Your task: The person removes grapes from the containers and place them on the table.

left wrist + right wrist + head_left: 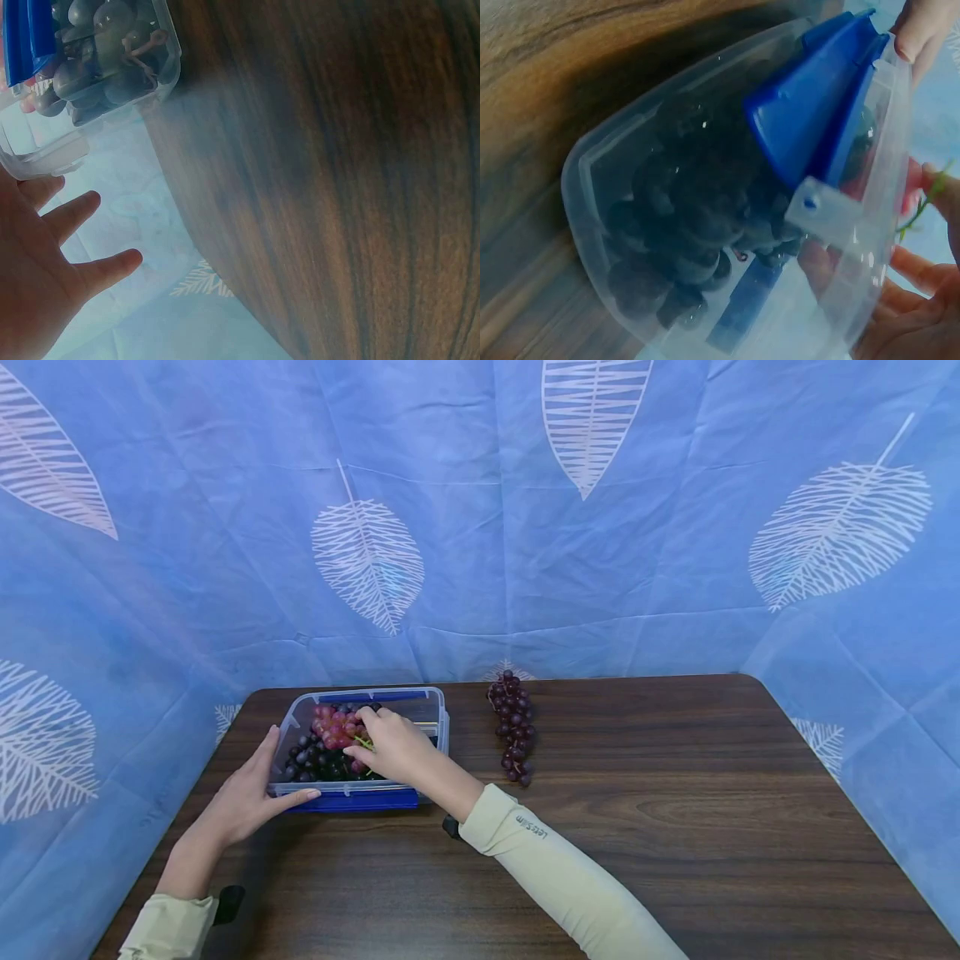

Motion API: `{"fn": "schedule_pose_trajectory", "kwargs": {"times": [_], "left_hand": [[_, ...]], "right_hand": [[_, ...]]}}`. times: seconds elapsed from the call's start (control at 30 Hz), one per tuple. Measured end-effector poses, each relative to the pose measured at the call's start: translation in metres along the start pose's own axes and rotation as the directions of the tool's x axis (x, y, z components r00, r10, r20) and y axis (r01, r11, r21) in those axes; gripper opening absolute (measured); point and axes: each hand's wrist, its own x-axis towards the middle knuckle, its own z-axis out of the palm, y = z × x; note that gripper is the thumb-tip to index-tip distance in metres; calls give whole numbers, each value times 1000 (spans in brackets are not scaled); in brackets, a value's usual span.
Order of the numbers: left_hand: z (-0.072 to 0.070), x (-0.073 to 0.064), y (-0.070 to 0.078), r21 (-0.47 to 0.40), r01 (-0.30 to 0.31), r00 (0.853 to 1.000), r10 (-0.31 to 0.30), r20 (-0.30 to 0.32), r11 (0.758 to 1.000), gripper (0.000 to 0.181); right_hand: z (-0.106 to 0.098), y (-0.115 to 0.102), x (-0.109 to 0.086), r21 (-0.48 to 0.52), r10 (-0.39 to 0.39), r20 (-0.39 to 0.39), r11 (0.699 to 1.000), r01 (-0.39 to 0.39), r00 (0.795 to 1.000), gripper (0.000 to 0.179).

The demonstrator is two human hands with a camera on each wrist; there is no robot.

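Note:
A clear plastic container [446, 735] with blue latches [356, 801] stands on the left of the table, holding dark grapes [302, 758] and a bunch of red grapes [330, 727] above them. My right hand [399, 748] reaches over the container's right side and grips the red bunch by its green stem [921, 208] end; the exact finger contact is partly hidden. At the near left corner, my left hand [242, 795] rests against the container with thumb and fingers spread. In the left wrist view, dark grapes [112, 56] show through the container wall.
Another bunch of dark red grapes [513, 725] lies on the brown wooden table [675, 810], right of the container. A blue cloth [465, 543] with white leaf prints hangs behind and beside the table.

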Motion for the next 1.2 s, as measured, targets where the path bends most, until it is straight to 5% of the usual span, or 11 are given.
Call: {"fn": "schedule_pose_trajectory", "kwargs": {"times": [0.2, 0.5, 1.2], "left_hand": [[2, 0, 1, -7, 7, 1000, -6, 14, 1000, 126], [2, 0, 3, -9, 9, 1000, -9, 9, 1000, 127], [1, 0, -1, -10, 27, 999, -27, 25, 1000, 128]], "right_hand": [[10, -4, 2, -87, 7, 37, 996, -4, 999, 77], [3, -1, -8, -156, -5, 35, 988, 10, 999, 60], [-29, 33, -68, -226, -133, -179, 970, 91, 975, 38]]}}
